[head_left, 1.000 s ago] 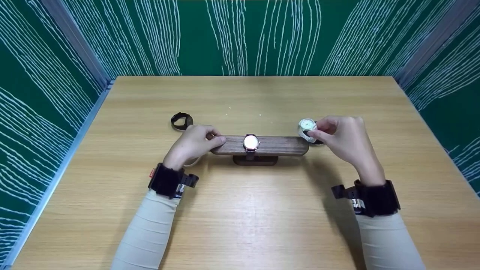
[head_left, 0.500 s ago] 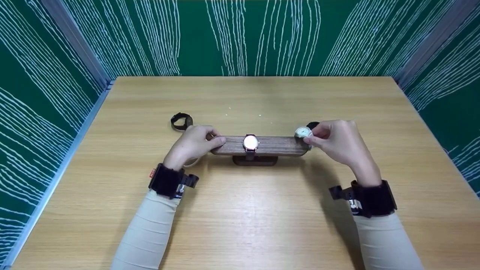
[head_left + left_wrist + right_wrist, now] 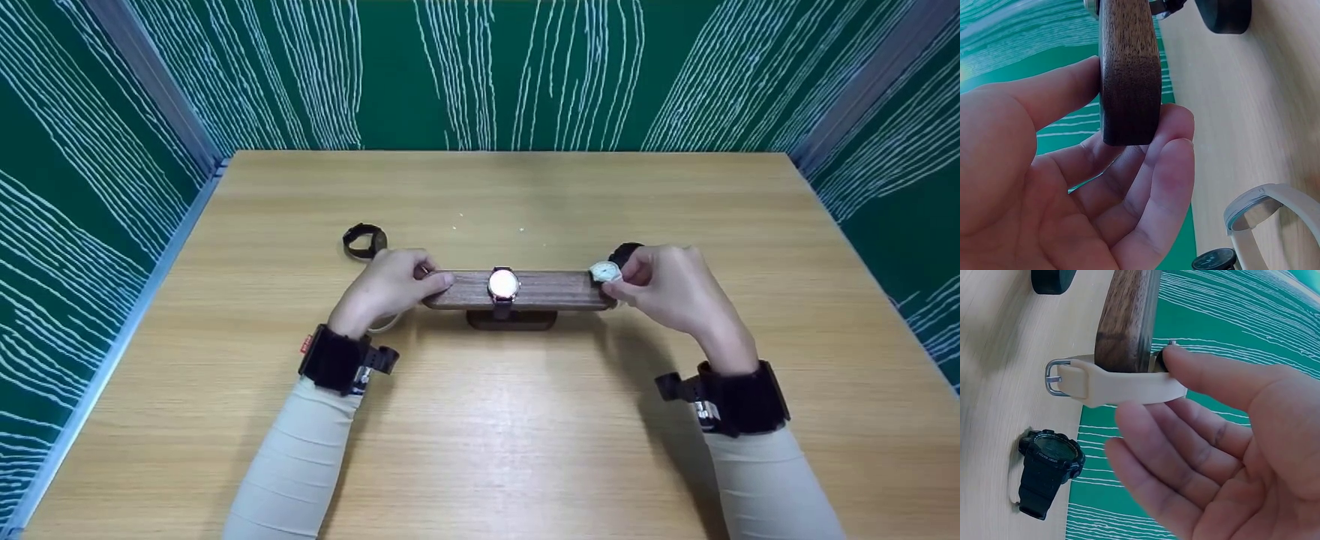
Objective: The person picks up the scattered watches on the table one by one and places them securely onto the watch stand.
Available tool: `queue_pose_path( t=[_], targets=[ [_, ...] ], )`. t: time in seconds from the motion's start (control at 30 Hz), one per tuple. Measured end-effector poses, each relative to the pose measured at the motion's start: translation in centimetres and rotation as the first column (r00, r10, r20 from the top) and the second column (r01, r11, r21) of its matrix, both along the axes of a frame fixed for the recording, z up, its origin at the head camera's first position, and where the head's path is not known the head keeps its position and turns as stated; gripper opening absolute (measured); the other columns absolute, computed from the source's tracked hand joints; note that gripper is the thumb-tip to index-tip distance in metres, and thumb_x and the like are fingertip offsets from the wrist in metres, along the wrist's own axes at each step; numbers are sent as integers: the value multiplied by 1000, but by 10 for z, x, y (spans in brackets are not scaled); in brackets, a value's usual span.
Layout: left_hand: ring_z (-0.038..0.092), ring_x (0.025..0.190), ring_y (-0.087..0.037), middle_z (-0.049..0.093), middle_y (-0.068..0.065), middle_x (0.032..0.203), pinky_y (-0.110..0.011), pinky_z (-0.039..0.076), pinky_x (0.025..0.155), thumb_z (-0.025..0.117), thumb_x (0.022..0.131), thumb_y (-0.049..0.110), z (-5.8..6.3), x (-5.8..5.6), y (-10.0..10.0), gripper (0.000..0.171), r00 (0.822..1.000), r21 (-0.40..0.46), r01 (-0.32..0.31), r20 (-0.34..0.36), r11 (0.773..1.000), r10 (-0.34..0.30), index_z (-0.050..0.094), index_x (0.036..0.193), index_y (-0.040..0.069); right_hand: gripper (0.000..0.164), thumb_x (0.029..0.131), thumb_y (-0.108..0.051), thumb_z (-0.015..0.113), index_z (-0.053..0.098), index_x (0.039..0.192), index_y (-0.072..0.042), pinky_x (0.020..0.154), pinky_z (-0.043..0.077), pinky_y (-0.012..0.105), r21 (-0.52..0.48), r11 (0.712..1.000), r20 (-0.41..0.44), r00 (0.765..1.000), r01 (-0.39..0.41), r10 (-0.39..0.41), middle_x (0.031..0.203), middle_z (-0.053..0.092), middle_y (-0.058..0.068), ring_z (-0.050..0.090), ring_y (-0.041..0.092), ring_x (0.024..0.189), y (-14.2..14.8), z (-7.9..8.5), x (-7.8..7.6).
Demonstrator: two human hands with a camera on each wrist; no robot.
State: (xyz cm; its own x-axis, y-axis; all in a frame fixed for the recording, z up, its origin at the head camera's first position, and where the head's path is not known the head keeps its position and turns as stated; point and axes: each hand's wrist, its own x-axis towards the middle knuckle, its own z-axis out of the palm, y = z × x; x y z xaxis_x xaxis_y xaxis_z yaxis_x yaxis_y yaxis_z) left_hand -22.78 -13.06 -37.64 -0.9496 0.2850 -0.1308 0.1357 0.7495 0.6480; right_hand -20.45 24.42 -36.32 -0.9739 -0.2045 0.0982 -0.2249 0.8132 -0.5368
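My left hand grips the left end of a dark wooden watch stand, thumb on one side and fingers on the other. A watch with a dark strap and pale face sits around the middle of the bar. At the right end, my right hand pinches a white watch between thumb and fingers. In the right wrist view its buckled white strap passes across the end of the bar, seemingly looped around it. The fingers partly hide the watch case.
A black digital watch lies on the table near my right hand. By my left hand are a dark watch and another white-strapped watch. The stand's base rests on the wooden table. Green patterned walls surround it.
My right hand has moved left and slightly down, bringing the white watch from beside the bar onto its right end. The black watch behind shows more. My left hand keeps its grip.
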Motion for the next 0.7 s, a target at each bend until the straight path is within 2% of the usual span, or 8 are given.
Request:
queue_pose_path(
  t=[0.27, 0.47, 0.7],
  targets=[
    [65, 96, -23, 74, -6, 102, -40, 52, 87, 70, 104, 38, 0, 1, -1, 30, 1000, 4, -4, 3, 1000, 4, 74, 113, 9, 25, 94, -27, 83, 69, 84, -9, 62, 46, 34, 27, 1000, 59, 998, -12, 11, 75, 71, 3, 60, 19, 67, -3, 0, 2],
    [65, 95, -23, 73, -7, 102, -39, 52, 86, 70, 104, 37, 0, 1, -1, 30, 1000, 6, 1, -8, 1000, -1, 73, 112, 8, 27, 94, -28, 82, 67, 81, -9, 61, 43, 34, 49, 999, 62, 998, -17, 14, 72, 67, 1, 55, 18, 64, -7, -2, 4],
    [64, 93, -22, 73, -6, 100, -38, 50, 84, 71, 103, 37, 1, 1, 0, 30, 1000, -2, 6, -15, 1000, -6, 74, 111, 8, 29, 94, -25, 79, 64, 76, -8, 60, 40, 35, 93, 995, 29, 999, -31, 28, 70, 61, 3, 51, 19, 62, -13, -4, 6]
  ],
)
